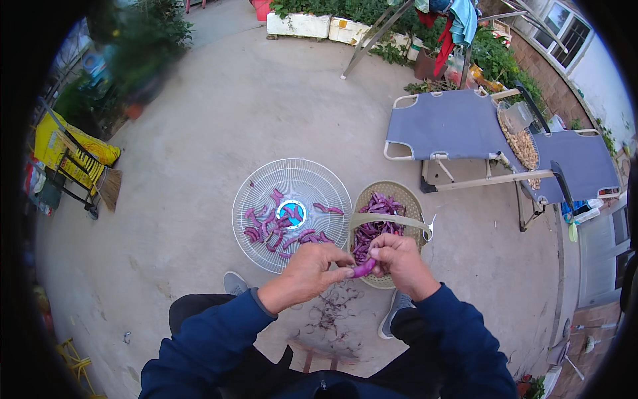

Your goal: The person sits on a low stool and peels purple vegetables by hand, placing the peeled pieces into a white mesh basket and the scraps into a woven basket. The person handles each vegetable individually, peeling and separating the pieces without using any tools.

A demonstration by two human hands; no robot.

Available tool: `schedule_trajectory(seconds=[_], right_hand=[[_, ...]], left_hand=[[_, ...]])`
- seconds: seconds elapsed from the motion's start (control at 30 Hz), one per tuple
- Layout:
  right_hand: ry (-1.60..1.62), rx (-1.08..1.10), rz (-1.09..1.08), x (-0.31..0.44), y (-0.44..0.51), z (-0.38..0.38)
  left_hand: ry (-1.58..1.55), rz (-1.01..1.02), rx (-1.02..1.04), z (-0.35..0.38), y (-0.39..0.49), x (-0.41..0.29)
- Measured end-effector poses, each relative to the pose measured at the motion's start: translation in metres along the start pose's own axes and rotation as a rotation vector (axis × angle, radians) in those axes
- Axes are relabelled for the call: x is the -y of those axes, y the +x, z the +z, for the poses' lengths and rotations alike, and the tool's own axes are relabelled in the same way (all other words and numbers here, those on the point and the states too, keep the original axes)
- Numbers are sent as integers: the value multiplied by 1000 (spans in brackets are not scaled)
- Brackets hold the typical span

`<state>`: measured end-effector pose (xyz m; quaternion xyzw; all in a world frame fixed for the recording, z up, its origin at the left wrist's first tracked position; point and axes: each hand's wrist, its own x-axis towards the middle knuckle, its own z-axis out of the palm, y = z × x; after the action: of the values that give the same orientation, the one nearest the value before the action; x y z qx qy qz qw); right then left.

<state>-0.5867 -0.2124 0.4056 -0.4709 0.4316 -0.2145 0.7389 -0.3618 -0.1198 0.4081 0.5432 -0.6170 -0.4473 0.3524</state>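
Note:
A purple bean pod is pinched between my two hands, above the near part of a woven basket. My left hand grips its left end with thumb and finger. The fingers of my right hand hold its upper right end. The beige basket, with an arched handle, holds many purple pods, partly hidden by my right hand. Left of it, a round wire fan guard with a blue centre lies on the ground like a shallow tray, with several purple pods spread over it.
Dark stringy scraps lie on the concrete between my shoes. A blue folding cot at the right bears a wire tray of peanuts. A broom and a yellow bag stand at the left. White planters line the back.

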Motion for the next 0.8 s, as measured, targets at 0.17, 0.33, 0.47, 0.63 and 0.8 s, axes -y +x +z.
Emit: schedule_trajectory(seconds=[0.17,0.33,0.47,0.63,0.8], right_hand=[[-164,4,-166,-9,-12,31],[-112,-103,-264,-8,-10,28],[-163,-8,-103,-9,-13,27],[101,24,6,-16,-13,33],[72,32,-69,-19,-13,33]], left_hand=[[-230,-94,170,11,0,6],[-677,-181,-24,10,5,13],[-862,-243,-217,1,11,19],[-1030,-173,-144,5,8,22],[-1153,-149,-63,7,7,18]])
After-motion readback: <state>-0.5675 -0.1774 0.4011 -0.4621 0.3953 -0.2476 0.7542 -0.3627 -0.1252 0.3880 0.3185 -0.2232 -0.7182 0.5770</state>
